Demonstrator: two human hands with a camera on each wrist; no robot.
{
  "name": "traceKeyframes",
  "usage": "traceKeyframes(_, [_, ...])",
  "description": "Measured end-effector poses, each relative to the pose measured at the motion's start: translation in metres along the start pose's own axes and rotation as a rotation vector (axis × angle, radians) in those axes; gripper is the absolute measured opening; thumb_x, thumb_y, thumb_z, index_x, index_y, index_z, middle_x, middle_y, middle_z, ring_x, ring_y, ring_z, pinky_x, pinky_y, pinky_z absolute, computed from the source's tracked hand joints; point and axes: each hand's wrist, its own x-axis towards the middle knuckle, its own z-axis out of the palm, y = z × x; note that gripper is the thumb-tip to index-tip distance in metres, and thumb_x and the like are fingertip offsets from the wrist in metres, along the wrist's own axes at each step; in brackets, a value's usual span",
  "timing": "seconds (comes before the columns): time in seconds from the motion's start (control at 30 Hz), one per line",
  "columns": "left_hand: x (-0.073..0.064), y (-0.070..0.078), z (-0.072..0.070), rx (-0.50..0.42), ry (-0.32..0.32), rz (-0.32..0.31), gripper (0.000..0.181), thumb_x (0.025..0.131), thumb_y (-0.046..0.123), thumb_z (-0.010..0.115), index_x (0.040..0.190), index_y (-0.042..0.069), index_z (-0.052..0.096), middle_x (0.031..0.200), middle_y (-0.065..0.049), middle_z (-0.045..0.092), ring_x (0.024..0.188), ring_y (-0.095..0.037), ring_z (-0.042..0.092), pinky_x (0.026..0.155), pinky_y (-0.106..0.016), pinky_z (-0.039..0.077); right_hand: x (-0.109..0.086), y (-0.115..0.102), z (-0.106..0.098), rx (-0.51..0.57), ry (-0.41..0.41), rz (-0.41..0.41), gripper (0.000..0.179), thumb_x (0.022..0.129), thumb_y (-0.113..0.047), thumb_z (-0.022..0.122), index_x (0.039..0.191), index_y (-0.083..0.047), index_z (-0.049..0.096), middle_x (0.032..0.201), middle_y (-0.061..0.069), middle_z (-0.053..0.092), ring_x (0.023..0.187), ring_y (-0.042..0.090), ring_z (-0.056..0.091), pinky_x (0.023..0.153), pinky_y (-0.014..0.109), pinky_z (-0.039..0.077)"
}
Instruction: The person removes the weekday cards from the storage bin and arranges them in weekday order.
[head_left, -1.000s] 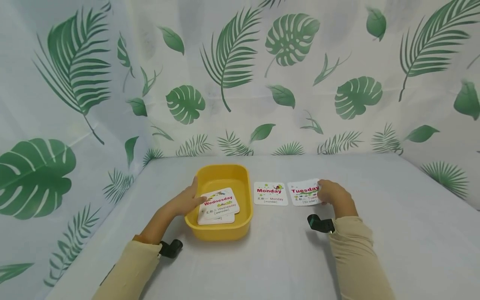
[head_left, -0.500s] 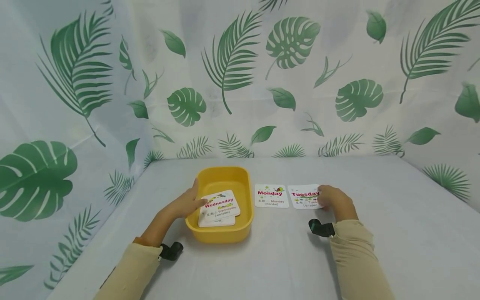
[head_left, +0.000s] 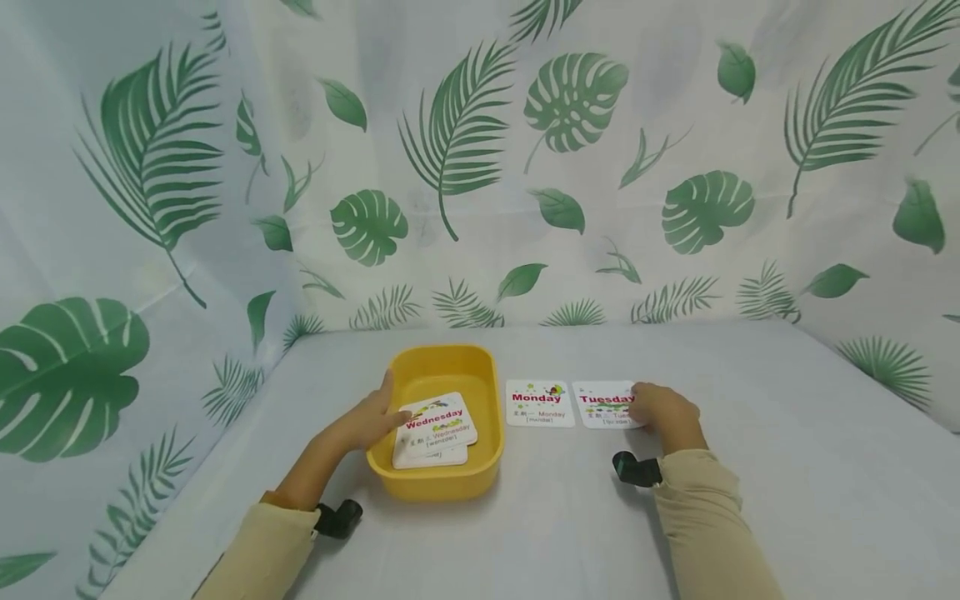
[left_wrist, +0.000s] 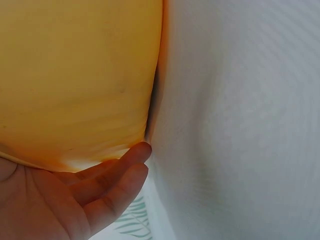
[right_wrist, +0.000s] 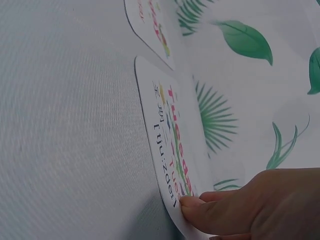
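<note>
My right hand (head_left: 670,414) pinches the Tuesday card (head_left: 600,404) at its right edge, fingers covering the end of the printed word. The card is beyond the middle of the surface (head_left: 562,533), toward its far edge. Just left of it lies the Monday card (head_left: 538,404), face up. Next, nearer the far left corner, stands the yellow box (head_left: 435,490); my left hand (head_left: 369,421) grips its left wall, thumb inside over the Wednesday card (head_left: 438,425). That card partly hides a lower card (head_left: 452,457). Leaf-printed cloth (head_left: 480,192) rises behind the far edge.
</note>
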Motion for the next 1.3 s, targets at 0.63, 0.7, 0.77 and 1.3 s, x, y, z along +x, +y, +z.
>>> traceKeyframes(0.63, [-0.004,0.002,0.005,-0.014,0.064,-0.009,0.081,0.092,0.021,0.052,0.142,-0.008,-0.005,0.143,-0.033,0.022,0.129,-0.040,0.033,0.104,-0.053,0.028,-0.008,-0.004,0.001,-0.085,0.058,0.061,0.043,0.086,-0.027,0.059,0.113,0.006,0.053,0.096,0.021,0.057,0.086,0.031,0.049,0.085,0.049,0.038])
traceKeyframes(0.7, [-0.004,0.002,0.006,-0.017,0.068,-0.008,0.081,0.092,0.021,0.053,0.142,-0.008,-0.004,0.143,-0.034,0.023,0.128,-0.039,0.035,0.104,-0.053,0.029,-0.008,-0.005,0.001,-0.087,0.067,0.056,0.042,0.085,-0.026,0.060,0.112,0.007,0.054,0.094,0.020,0.058,0.084,0.031,0.049,0.084,0.049,0.039])
traceKeyframes(0.77, [-0.005,0.003,0.006,-0.020,0.067,-0.006,0.081,0.092,0.021,0.053,0.142,-0.008,-0.004,0.142,-0.034,0.024,0.128,-0.039,0.035,0.104,-0.053,0.029,-0.008,-0.005,0.001,-0.080,0.087,0.041,0.041,0.084,-0.024,0.061,0.111,0.007,0.054,0.091,0.019,0.058,0.082,0.030,0.050,0.081,0.048,0.039])
traceKeyframes(1.3, [-0.008,0.000,0.005,-0.037,0.058,0.043,0.083,0.091,0.024,0.054,0.141,-0.011,-0.002,0.142,-0.035,0.023,0.132,-0.042,0.027,0.106,-0.053,0.024,-0.052,-0.113,0.018,0.238,0.365,-0.516,0.055,0.088,-0.024,0.056,0.135,0.001,0.039,0.109,0.024,0.060,0.095,0.035,0.060,0.078,0.046,0.050])
